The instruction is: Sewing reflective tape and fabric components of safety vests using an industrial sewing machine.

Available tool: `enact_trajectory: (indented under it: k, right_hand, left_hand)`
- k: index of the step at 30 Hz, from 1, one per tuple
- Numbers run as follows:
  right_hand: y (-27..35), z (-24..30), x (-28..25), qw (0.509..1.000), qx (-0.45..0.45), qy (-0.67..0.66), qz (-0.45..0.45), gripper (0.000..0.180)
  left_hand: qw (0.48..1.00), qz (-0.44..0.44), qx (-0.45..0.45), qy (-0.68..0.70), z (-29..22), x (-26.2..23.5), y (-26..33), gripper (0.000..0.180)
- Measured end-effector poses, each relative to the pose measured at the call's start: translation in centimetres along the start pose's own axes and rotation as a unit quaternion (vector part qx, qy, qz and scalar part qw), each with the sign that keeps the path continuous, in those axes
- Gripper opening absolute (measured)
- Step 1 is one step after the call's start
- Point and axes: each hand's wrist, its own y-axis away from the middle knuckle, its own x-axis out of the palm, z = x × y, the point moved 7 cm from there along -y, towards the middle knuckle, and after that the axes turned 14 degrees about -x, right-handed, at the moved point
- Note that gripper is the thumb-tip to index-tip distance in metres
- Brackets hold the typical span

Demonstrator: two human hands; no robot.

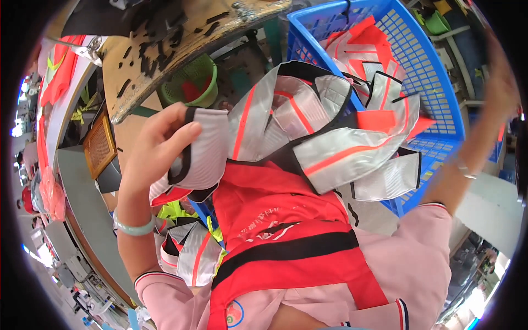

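My left hand (157, 140) is closed on the end of a silver reflective band (209, 140) with black edging, thumb pressed on its face. Similar silver bands (352, 157) with red-orange stripes and black binding loop across my lap, over my red apron (275, 209), toward the blue basket. My right hand (501, 82) is raised at the far right, beyond the basket; motion smears its fingers, so I cannot tell what they do. More banded pieces (192, 256) hang below my left forearm, with bright yellow-green fabric among them.
The blue plastic basket (448, 77) at upper right holds more red and silver pieces. A worn wooden table (159, 77) strewn with black scraps stands at upper left, its edge close to my left hand. Beneath it sits a green basket (212, 82). A brown-framed panel (100, 144) leans at left.
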Motion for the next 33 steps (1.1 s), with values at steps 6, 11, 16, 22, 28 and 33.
enact_trajectory:
  k: [6, 11, 16, 22, 28, 33]
  right_hand:
    - [1.2, 25.7, 9.8, 0.893, -0.157, -0.390, 0.163, 0.020]
    - [1.6, 26.9, 13.4, 0.848, -0.116, -0.471, 0.216, 0.012]
    - [-1.3, 20.4, 16.2, 0.843, -0.044, -0.478, 0.243, 0.013]
    - [-5.1, 18.6, 18.1, 0.824, 0.003, -0.535, 0.187, 0.013]
    - [-5.9, 20.5, 17.5, 0.743, -0.090, -0.599, 0.285, 0.011]
    - [-7.5, 18.0, 15.7, 0.737, -0.034, -0.612, 0.285, 0.011]
  left_hand:
    - [0.981, 0.183, -0.051, 0.049, 1.1, 3.9, -4.5, 0.013]
    - [0.989, 0.129, -0.021, 0.063, 3.3, 3.1, -3.9, 0.024]
    - [0.976, -0.107, 0.169, -0.082, 2.1, -0.3, 1.5, 0.054]
    - [0.917, -0.315, 0.208, -0.129, 1.4, -4.0, 0.7, 0.045]
    - [0.949, 0.072, 0.198, -0.236, 0.7, -4.1, -0.8, 0.041]
    - [0.901, -0.021, 0.357, -0.243, -1.4, -6.4, 0.5, 0.027]
